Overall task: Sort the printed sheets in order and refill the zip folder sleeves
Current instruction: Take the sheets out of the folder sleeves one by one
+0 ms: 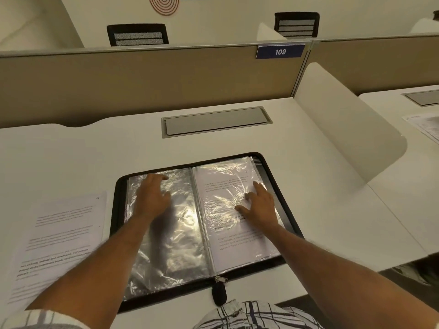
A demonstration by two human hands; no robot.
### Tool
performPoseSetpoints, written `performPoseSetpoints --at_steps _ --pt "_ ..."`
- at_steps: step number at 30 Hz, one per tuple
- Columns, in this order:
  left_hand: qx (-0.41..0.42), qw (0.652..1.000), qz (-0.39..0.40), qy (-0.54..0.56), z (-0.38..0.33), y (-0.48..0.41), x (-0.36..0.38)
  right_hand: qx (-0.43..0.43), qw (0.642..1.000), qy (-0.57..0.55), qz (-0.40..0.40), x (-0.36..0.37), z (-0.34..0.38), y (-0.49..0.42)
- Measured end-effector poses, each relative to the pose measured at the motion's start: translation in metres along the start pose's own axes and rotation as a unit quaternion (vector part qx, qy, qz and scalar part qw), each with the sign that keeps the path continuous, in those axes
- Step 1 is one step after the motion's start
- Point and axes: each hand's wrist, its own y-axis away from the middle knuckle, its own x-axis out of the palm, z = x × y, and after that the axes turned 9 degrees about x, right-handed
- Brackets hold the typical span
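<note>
A black zip folder (288,205) lies open on the white desk in front of me. Its left clear sleeve (175,245) holds no sheet. The right sleeve (228,184) holds a printed sheet. My left hand (152,198) rests flat on the upper part of the left sleeve, fingers spread and slightly blurred. On the right sleeve lies my right hand (259,205), its fingers straight and pressing the plastic over the sheet. A stack of printed sheets (59,233) lies on the desk left of the folder.
A grey cable hatch (216,122) is set into the desk behind the folder. A beige partition (142,86) with a "109" label (280,52) closes the back. A white divider (344,129) stands on the right; another sheet (425,127) lies on the neighbouring desk.
</note>
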Motion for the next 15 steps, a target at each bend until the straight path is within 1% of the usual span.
performPoseSetpoints --at_steps 4,8,10,13,15 --pt "0.058 0.994 0.084 -0.026 -0.024 -0.005 0.025 -0.001 1.0 0.012 0.025 0.001 -0.003 -0.001" --pt "0.083 0.979 0.178 -0.049 -0.043 -0.013 0.049 -0.009 0.999 0.023 0.033 0.0 -0.004 -0.002" --pt "0.098 0.969 0.217 -0.069 -0.05 -0.016 0.059 -0.01 0.999 0.01 0.037 -0.002 -0.003 -0.003" --pt "0.124 0.955 0.256 -0.085 -0.06 -0.015 0.069 -0.004 0.998 -0.046 0.051 -0.006 0.001 -0.006" --pt "0.138 0.95 0.264 -0.094 -0.061 -0.013 0.075 -0.009 0.997 -0.06 0.041 -0.011 0.005 -0.012"
